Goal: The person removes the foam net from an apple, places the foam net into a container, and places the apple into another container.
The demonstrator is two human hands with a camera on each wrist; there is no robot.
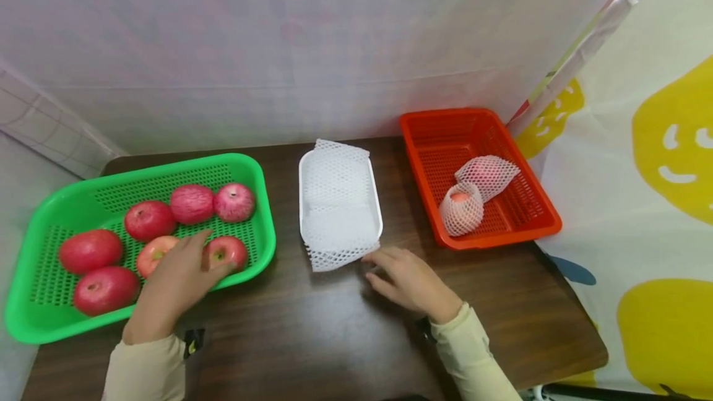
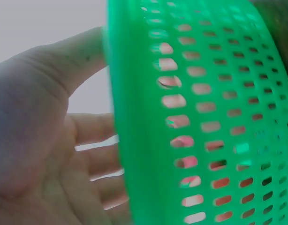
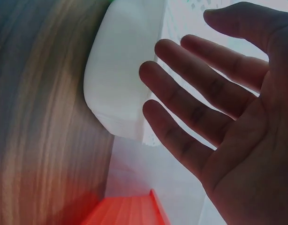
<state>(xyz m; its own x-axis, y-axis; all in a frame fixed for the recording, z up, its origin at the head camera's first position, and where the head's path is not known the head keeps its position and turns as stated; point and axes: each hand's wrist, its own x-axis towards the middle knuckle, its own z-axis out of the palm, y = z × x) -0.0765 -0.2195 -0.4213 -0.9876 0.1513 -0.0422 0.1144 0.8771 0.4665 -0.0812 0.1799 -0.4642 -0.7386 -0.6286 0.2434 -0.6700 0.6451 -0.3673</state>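
In the head view my left hand (image 1: 181,274) reaches over the front rim of a green basket (image 1: 259,203) of red apples. Its fingers lie between a paler apple (image 1: 153,252), partly covered by the hand, and a red apple (image 1: 229,249). The left wrist view shows loosely extended fingers (image 2: 99,159) passing behind the basket wall, which hides their tips. My right hand (image 1: 409,280), fingers spread and holding nothing, hovers by the near right corner of a white tray (image 1: 380,212). White foam fruit nets (image 1: 337,181) lie in that tray, one end (image 1: 340,257) hanging over its front.
A red basket (image 1: 426,184) stands at the right, with two net-covered fruits (image 1: 463,209) inside. Several more apples (image 1: 192,203) fill the green basket. All containers sit on a dark wooden table (image 1: 323,327), with a pale curtain (image 1: 278,48) behind and a printed cloth at the right.
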